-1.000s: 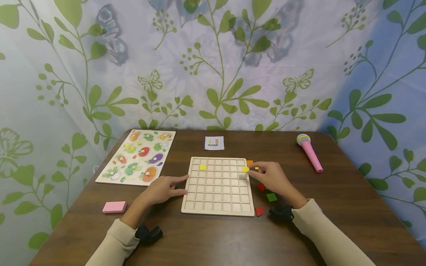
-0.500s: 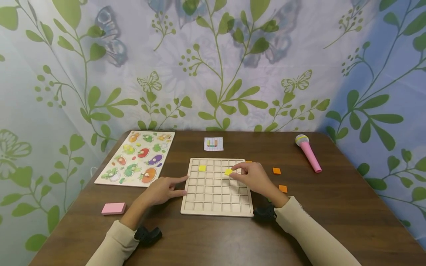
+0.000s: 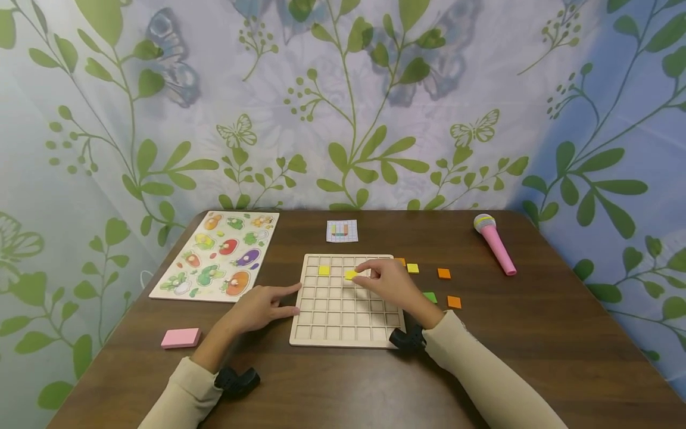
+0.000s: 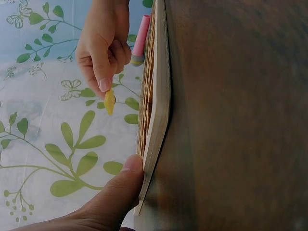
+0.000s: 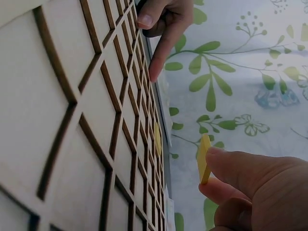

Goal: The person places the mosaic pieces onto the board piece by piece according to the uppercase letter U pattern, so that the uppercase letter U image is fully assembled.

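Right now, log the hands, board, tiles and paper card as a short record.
Left hand: touches left edge of pale wooden grid board
Right hand: pinches flat yellow square tile above board
On board: second yellow square tile, upper left
Right of board: orange square tiles, third yellow square tile, partly hidden green tile
Beyond board: white gridded paper card with coloured pattern

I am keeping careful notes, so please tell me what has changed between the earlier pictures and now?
The right hand has carried the pinched yellow tile leftward, from the right edge of the grid board to above its upper middle. The left hand still touches the board's left edge; the second yellow tile stays put.
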{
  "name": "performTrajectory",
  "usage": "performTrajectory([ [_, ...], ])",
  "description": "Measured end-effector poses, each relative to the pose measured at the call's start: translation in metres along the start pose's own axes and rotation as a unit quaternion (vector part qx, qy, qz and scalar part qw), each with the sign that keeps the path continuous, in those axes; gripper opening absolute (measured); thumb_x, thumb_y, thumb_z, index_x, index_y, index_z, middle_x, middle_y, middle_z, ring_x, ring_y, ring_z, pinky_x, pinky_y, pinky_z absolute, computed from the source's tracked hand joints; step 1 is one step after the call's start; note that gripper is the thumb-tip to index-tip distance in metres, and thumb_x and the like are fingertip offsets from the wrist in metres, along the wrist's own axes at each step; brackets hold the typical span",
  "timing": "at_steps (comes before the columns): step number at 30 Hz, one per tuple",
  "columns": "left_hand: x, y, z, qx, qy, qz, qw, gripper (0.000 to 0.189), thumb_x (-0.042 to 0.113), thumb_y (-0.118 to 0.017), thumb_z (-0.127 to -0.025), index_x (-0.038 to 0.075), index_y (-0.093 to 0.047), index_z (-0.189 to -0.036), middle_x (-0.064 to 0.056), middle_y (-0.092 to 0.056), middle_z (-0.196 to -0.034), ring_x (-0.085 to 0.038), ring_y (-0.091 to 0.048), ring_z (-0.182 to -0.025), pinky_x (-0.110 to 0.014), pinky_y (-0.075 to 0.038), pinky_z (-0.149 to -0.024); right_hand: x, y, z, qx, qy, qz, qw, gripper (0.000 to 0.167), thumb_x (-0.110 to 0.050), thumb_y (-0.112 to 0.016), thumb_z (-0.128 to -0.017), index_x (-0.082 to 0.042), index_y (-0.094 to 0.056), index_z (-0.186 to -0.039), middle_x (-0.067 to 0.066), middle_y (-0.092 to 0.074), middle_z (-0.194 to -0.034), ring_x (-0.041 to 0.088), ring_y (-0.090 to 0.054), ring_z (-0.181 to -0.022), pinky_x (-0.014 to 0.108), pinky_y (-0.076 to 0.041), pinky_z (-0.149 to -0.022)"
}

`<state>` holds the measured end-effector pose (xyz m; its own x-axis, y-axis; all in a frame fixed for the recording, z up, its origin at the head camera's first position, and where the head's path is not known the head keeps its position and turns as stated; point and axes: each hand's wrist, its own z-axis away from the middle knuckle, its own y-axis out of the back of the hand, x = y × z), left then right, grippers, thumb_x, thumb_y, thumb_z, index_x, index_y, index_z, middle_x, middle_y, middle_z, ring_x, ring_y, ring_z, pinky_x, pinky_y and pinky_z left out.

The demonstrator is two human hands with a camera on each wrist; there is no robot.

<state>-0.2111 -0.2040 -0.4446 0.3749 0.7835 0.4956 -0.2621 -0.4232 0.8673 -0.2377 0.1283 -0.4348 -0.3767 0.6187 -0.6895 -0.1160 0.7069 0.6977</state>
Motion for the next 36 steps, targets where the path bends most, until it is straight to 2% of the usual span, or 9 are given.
performTrajectory([
  [8, 0.000, 0.001, 0.000, -0.001, 0.003, -0.004, 1.0000, 0.064, 0.052, -0.072, -0.092, 0.030, -0.055, -0.150, 0.008, -0.038, -0.057, -0.008, -0.028, -0.052, -0.027, -0.026, -0.050, -0.008, -0.012, -0.008, 0.000, 0.003, -0.011, 0.9999, 0.024, -0.035, -0.078, -0.092, -0.019, -0.080, -0.110, -0.003, -0.049, -0.056, 0.010, -0.035, -0.047, 0.031, -0.039, -0.057],
  [20, 0.000, 0.000, 0.001, -0.004, 0.007, 0.004, 1.0000, 0.065, 0.053, -0.073, -0.091, 0.030, -0.055, -0.149, 0.007, -0.040, -0.057, -0.008, -0.030, -0.052, -0.027, -0.027, -0.050, -0.017, -0.028, -0.016, 0.001, 0.012, 0.028, 0.9995, 0.024, -0.032, -0.078, -0.092, -0.015, -0.080, -0.110, -0.006, -0.052, -0.059, 0.008, -0.036, -0.047, 0.028, -0.037, -0.054],
  [28, 0.000, -0.004, 0.002, -0.004, 0.006, 0.013, 0.9999, 0.064, 0.052, -0.072, -0.092, 0.028, -0.055, -0.149, 0.008, -0.038, -0.056, -0.008, -0.030, -0.051, -0.027, -0.028, -0.049, -0.023, -0.041, -0.021, -0.009, 0.015, 0.020, 0.9997, 0.024, -0.030, -0.076, -0.093, -0.013, -0.080, -0.109, -0.004, -0.052, -0.056, 0.010, -0.036, -0.043, 0.027, -0.034, -0.046],
  [36, 0.001, -0.001, 0.002, 0.005, 0.001, 0.001, 1.0000, 0.063, 0.050, -0.072, -0.093, 0.028, -0.055, -0.149, 0.008, -0.039, -0.056, -0.008, -0.030, -0.050, -0.027, -0.028, -0.049, -0.019, -0.051, -0.025, -0.010, 0.022, 0.002, 0.9997, 0.026, -0.030, -0.075, -0.093, -0.012, -0.079, -0.112, -0.006, -0.055, -0.057, 0.008, -0.039, -0.045, 0.026, -0.033, -0.047],
])
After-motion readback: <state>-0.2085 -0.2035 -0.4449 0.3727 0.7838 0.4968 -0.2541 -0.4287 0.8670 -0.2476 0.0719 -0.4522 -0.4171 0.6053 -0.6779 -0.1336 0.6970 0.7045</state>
